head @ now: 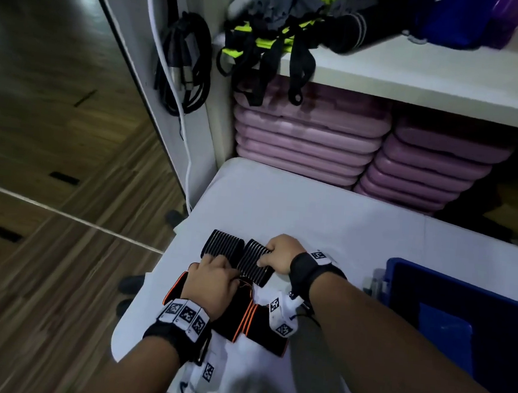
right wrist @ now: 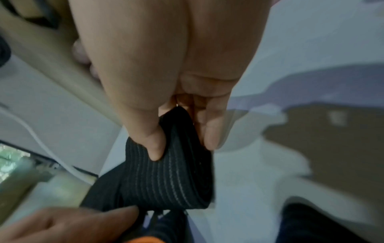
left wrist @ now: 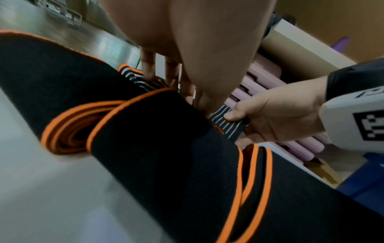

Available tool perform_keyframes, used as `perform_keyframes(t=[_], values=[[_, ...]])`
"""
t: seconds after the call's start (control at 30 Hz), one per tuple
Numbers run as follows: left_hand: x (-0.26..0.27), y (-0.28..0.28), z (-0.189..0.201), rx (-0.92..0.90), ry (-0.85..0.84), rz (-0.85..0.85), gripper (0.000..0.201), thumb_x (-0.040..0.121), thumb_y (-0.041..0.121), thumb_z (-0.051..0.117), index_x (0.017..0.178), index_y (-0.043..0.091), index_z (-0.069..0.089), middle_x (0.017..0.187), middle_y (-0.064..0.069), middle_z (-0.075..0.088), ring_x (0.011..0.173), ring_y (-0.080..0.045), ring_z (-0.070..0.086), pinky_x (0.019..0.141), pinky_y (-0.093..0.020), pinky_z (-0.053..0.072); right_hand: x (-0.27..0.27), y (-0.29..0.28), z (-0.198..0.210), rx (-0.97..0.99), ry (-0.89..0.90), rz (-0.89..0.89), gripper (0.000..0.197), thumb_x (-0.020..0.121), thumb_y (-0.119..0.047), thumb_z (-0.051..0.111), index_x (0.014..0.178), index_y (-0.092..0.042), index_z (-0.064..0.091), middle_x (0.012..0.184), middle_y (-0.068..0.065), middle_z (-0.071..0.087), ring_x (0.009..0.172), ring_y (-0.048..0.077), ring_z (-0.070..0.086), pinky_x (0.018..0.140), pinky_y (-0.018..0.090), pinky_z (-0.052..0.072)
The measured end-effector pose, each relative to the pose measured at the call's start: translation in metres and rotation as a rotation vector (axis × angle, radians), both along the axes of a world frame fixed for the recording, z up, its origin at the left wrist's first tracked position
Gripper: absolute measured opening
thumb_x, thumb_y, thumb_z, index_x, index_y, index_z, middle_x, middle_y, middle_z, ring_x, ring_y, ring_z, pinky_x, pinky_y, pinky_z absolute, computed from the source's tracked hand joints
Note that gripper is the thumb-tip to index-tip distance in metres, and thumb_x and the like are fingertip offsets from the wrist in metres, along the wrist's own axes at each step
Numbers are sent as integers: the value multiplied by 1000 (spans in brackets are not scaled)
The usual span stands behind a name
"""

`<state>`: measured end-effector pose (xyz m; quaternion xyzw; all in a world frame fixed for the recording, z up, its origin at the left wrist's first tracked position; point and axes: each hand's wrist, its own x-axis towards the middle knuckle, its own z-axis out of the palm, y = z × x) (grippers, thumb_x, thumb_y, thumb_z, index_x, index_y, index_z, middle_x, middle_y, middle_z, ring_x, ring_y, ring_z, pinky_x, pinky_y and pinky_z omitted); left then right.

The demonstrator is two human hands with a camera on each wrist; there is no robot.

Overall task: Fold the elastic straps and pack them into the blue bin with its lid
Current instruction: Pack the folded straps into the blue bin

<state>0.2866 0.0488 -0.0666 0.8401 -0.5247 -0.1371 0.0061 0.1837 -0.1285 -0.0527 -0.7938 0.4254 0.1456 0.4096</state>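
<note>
Two folded black straps with thin white stripes lie side by side on the white table (head: 357, 235). My right hand (head: 267, 256) pinches the right striped strap (head: 254, 265) between thumb and fingers; the right wrist view shows the same grip on this strap (right wrist: 166, 180). My left hand (head: 215, 262) lies flat, fingers (left wrist: 148, 65) straight, touching the left striped strap (head: 224, 244). Under its palm lie black straps with orange edges (head: 247, 322), folded in layers (left wrist: 166, 139). The blue bin (head: 491, 304) stands open at the right; I cannot make out a lid.
A shelf (head: 416, 75) behind the table holds a tangle of black and neon-yellow straps (head: 263, 41), some hanging over its edge. Stacked pink cases (head: 305, 144) sit below it. Black cables (head: 184, 66) hang at the left. The table's left edge (head: 158, 281) drops to wooden floor.
</note>
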Motion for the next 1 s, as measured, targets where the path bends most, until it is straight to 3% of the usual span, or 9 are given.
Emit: perform_keyframes(t=[0.07,0.23,0.33,0.43,0.57,0.67,0.77,0.87,1.0], values=[[4,-3,4,-92,38,27,42,91,51,39,108,34,73,106,6,62,107,-25,52,84,-39,48,-5,-6,5,49,-76,-94,39,77,-22,82,56,-16,50,59,0,52,61,23,57,60,33,50],[0,-27,37,-234,326,227,48,94,55,53,71,16,68,72,-2,71,81,-25,66,71,-35,53,-34,-32,39,169,-336,-291,16,79,-17,80,83,-9,67,77,9,64,71,21,68,80,46,63],[-24,-58,62,-288,826,381,58,82,69,60,76,13,74,73,-4,76,72,-21,72,74,-35,56,-59,-41,73,257,-440,-297,10,84,-11,76,83,-6,68,84,12,70,75,19,69,75,38,63],[-56,-86,85,-433,1172,489,61,79,58,71,90,-2,71,73,-13,72,63,-26,62,64,-38,49,-96,-48,106,319,-500,-295,4,88,-9,72,87,-6,70,86,13,74,76,19,72,69,29,58],[-110,-118,116,-420,1398,410,16,94,24,65,99,10,65,77,-11,69,65,-22,63,56,-28,48,-160,-64,134,285,-572,-333,12,87,-8,73,98,-2,74,94,18,75,86,23,71,83,41,59],[-150,-136,127,-376,1484,338,11,92,15,62,102,13,60,89,-13,71,70,-23,68,57,-28,52,-211,-70,141,278,-616,-514,27,88,-18,77,108,-2,69,102,17,75,90,25,71,82,41,60],[-188,-151,134,-322,1483,230,27,77,22,65,102,13,60,87,-10,70,70,-21,66,58,-28,52,-259,-65,142,433,-679,-650,25,93,-25,72,110,-6,70,101,12,76,84,24,74,71,34,62],[-218,-158,132,-284,1345,79,16,87,23,72,91,14,60,73,8,69,72,-10,62,60,-22,47,-298,-63,135,430,-737,-759,20,96,-17,67,109,-3,71,97,16,77,81,23,74,65,34,61],[-213,-155,99,-340,590,-219,24,86,39,76,105,28,70,106,10,61,100,-10,54,87,-23,43,-338,-68,116,236,-538,-850,12,92,-12,62,90,-3,68,80,20,71,70,28,70,69,46,64]])
